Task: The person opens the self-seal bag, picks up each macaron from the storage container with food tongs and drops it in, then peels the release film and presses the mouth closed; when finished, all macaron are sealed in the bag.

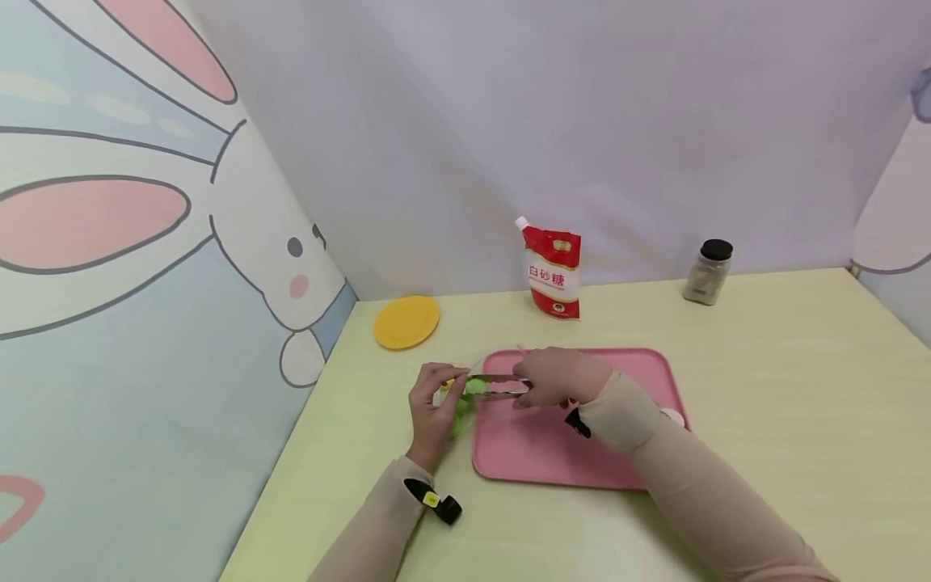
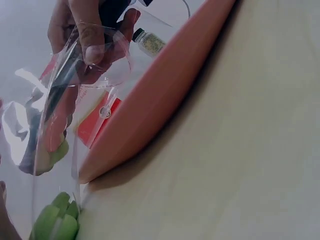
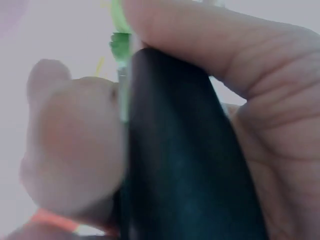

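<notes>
In the head view my right hand (image 1: 556,376) grips tongs (image 1: 502,394) over the pink tray (image 1: 524,453), their tips pointing left. A black tong handle (image 3: 185,150) fills much of the right wrist view, between thumb and fingers. At the tong tips is a light green piece (image 1: 476,386). My left hand (image 1: 432,408), left of the tray, pinches the upper edge of a clear plastic bag (image 2: 80,65). Low in the bag lies a green vegetable-like piece (image 2: 56,222); its exact kind is unclear. The tongs reach into or behind the bag's clear film.
A yellow plate (image 1: 407,322) lies at the back left. The red and white sugar pouch (image 1: 554,275) stands behind the tray, and a black-lidded jar (image 1: 707,275) is at the back right. Partly behind the right sleeve, a white round thing (image 1: 672,416) sits on the tray's right side.
</notes>
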`<state>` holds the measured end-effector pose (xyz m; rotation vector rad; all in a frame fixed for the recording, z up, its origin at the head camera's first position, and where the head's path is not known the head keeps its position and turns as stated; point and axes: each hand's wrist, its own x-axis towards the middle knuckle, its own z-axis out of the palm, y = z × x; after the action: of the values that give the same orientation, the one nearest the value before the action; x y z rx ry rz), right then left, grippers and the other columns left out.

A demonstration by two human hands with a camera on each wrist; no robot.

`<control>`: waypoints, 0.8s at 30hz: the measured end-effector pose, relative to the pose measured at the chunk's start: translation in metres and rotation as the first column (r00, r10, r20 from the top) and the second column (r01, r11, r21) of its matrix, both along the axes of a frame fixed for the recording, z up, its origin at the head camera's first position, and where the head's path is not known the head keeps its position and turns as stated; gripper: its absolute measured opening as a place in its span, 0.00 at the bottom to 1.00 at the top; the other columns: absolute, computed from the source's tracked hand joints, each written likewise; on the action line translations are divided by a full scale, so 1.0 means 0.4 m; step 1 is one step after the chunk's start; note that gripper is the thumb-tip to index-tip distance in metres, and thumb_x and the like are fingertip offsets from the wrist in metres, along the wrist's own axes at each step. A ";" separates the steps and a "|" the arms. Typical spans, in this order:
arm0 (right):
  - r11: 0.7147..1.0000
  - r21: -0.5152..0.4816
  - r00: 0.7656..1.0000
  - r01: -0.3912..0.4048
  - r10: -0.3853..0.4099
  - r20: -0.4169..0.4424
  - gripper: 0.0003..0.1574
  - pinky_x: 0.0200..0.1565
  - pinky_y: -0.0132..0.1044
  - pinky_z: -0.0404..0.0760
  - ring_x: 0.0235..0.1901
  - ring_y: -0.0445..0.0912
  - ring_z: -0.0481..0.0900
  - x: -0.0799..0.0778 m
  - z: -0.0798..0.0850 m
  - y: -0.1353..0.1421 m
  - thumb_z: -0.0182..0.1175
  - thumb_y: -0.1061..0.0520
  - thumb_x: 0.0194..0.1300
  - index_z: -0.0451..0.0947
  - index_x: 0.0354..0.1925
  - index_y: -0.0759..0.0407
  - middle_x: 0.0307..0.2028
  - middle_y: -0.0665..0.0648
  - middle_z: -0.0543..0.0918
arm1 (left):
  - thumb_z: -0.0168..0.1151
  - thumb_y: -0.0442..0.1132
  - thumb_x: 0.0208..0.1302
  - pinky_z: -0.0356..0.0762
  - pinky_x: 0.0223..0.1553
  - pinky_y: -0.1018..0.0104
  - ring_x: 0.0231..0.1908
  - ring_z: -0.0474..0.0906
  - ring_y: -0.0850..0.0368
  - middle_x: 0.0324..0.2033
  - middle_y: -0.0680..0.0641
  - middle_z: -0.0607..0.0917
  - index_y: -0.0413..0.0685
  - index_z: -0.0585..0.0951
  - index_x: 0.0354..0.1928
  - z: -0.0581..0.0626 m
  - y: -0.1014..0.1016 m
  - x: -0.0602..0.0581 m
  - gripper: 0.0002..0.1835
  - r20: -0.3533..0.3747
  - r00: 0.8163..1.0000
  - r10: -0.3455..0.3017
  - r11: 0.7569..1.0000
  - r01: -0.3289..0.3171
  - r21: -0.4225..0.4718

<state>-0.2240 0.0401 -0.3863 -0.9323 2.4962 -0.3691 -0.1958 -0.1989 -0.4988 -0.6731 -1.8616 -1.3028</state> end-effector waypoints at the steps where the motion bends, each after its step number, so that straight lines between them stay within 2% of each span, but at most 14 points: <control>1: 1.000 0.001 1.000 -0.012 0.012 -0.004 0.13 0.22 0.38 0.77 0.16 0.43 0.77 -0.001 -0.007 -0.005 0.67 0.46 0.66 0.76 0.35 0.51 0.26 0.50 0.77 | 0.66 0.23 0.62 0.71 0.38 0.54 0.40 0.75 0.51 0.36 0.45 0.82 0.44 0.88 0.42 -0.001 0.001 0.002 0.11 0.000 1.000 0.004 1.000 -0.004 -0.001; 6: 0.999 -0.018 0.999 -0.039 0.039 -0.032 0.11 0.23 0.39 0.76 0.16 0.43 0.76 -0.007 -0.038 -0.016 0.66 0.48 0.67 0.75 0.33 0.50 0.25 0.49 0.77 | 0.66 0.23 0.61 0.70 0.39 0.52 0.41 0.75 0.51 0.37 0.45 0.82 0.44 0.88 0.43 -0.003 -0.001 0.003 0.12 0.014 1.000 0.010 1.000 -0.010 -0.004; 11: 0.997 -0.045 0.997 -0.064 0.062 -0.035 0.15 0.24 0.39 0.76 0.17 0.43 0.76 -0.009 -0.049 -0.014 0.68 0.45 0.64 0.75 0.33 0.51 0.24 0.50 0.77 | 0.66 0.22 0.60 0.70 0.38 0.52 0.41 0.75 0.51 0.36 0.44 0.82 0.43 0.88 0.42 -0.009 0.001 0.006 0.12 0.019 1.000 0.008 1.000 -0.008 -0.001; 15: 0.996 -0.059 0.998 -0.061 0.061 -0.005 0.18 0.23 0.38 0.76 0.16 0.43 0.75 -0.004 -0.043 -0.002 0.70 0.43 0.63 0.75 0.34 0.51 0.25 0.51 0.77 | 0.67 0.23 0.61 0.71 0.39 0.53 0.41 0.75 0.51 0.37 0.45 0.82 0.46 0.88 0.43 -0.016 0.003 0.014 0.13 0.031 0.999 0.006 1.000 -0.006 0.000; 19: 0.998 -0.048 0.999 -0.037 0.038 0.027 0.19 0.25 0.39 0.77 0.18 0.43 0.76 -0.008 -0.030 0.011 0.70 0.42 0.62 0.75 0.37 0.52 0.27 0.51 0.77 | 0.67 0.23 0.61 0.72 0.39 0.52 0.42 0.75 0.50 0.37 0.45 0.82 0.43 0.88 0.43 -0.013 0.007 0.012 0.12 0.025 1.000 0.001 1.000 -0.001 0.000; 24: 1.000 -0.017 1.000 -0.020 0.021 0.022 0.21 0.31 0.40 0.75 0.25 0.44 0.76 -0.019 -0.010 0.026 0.70 0.41 0.60 0.76 0.39 0.53 0.29 0.51 0.78 | 0.66 0.22 0.60 0.71 0.40 0.52 0.41 0.75 0.50 0.36 0.44 0.82 0.40 0.87 0.41 -0.001 0.003 0.001 0.10 0.025 1.000 0.008 1.000 -0.008 0.008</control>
<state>-0.2316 0.0503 -0.3901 -0.9545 2.4654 -0.3919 -0.1953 -0.1977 -0.4994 -0.6469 -1.8762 -1.3188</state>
